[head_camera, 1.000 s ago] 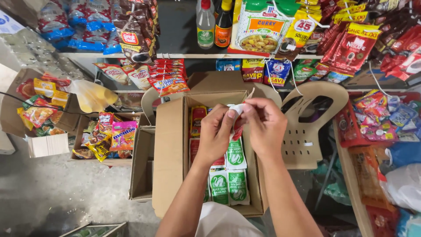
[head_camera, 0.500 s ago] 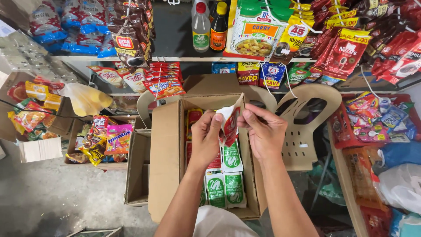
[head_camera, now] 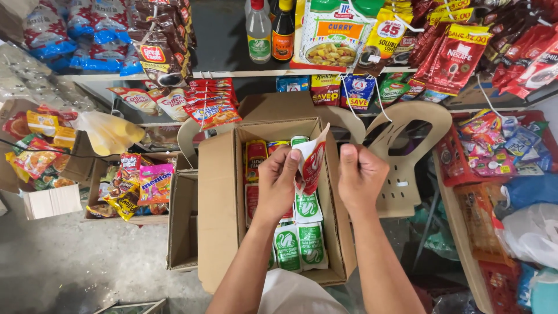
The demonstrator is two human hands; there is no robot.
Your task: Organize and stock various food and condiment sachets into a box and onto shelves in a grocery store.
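Observation:
An open cardboard box (head_camera: 220, 203) stands in front of me, packed with red sachets and green sachets (head_camera: 297, 244). My left hand (head_camera: 278, 181) pinches a red and white sachet (head_camera: 311, 161) above the box. Green and white sachets (head_camera: 307, 206) run down from it toward the box in a strip. My right hand (head_camera: 360, 176) is beside the sachet on its right, a small gap away, with its fingers curled closed and nothing visible in them.
A beige plastic chair (head_camera: 407, 151) stands behind the box. A smaller open carton (head_camera: 181, 221) sits to its left, beside a box of candy packets (head_camera: 139, 186). Shelves with bottles (head_camera: 258, 32) and hanging sachets line the back. Red crates (head_camera: 465, 232) are on the right.
Both hands came down slightly over the box. The right hand, which met the left at the sachet's top, has come off it and moved to the right.

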